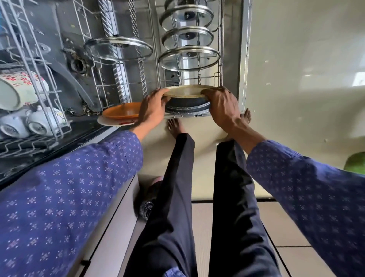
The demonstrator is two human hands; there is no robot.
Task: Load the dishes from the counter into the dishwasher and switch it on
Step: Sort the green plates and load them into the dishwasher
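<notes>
Head view: steeply down, close over hands [154, 106], dishwasher rack [189, 79]; wide-angle edges probably warped.

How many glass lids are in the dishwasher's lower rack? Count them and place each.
5 show. One glass lid stands left of centre. Three more run in a row on the right, and a fifth is cut by the frame's top edge. More may lie beyond.

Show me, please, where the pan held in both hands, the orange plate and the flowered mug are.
pan [186, 105]: head view, on its dark outer wall between the hands.
orange plate [120, 113]: head view, on its inner surface.
flowered mug [21, 85]: head view, on its patterned side, in the upper rack.
</notes>
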